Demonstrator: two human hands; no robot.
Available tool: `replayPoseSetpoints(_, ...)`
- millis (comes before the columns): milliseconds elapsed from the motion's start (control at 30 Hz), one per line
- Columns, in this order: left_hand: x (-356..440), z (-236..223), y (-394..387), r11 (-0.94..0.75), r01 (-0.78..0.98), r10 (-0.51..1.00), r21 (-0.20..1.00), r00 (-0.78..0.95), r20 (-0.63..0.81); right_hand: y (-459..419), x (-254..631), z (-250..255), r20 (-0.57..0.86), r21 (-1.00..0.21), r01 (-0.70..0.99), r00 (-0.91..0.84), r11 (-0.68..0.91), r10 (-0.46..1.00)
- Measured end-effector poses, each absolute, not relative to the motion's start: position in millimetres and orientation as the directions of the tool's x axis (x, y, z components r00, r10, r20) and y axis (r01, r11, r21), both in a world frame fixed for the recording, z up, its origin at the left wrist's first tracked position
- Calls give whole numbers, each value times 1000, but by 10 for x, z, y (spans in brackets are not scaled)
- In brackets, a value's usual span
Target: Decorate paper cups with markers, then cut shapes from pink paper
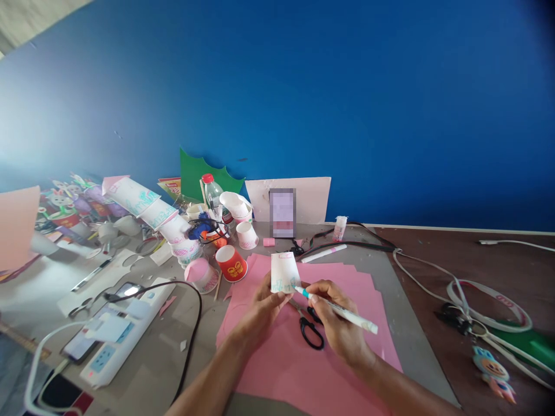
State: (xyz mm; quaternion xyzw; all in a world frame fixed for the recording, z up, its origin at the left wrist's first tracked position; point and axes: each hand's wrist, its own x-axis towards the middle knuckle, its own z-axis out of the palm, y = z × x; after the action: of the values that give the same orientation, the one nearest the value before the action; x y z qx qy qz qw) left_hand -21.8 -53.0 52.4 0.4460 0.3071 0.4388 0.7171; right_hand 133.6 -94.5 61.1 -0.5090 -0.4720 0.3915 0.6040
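Note:
My left hand [269, 300] is closed around the lower part of a white paper cup [284, 270]. The cup bears a small pink outline near its top and teal drawing along its lower edge. In my right hand [340, 315] is a white marker [347, 314] with a teal end, its tip at the cup's lower right side. Beneath my hands lie sheets of pink paper [277, 364]. Black-handled scissors [311, 332] rest on the paper between my hands, their blades partly hidden.
A red paper cup [231, 263] and a tower of decorated cups [158, 214] stand left. Behind are a phone [283, 214] against a white board [318, 199], and another marker [324, 253]. A power strip [130, 329] with cables lies front left; a keychain figure [494, 370] lies right.

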Motion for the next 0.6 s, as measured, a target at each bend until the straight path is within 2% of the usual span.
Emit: replayPoseSetpoints(600, -210, 525, -531, 216, -355, 906, 910, 419, -52, -941, 1353, 607, 136, -988, -40, 253, 151, 958)
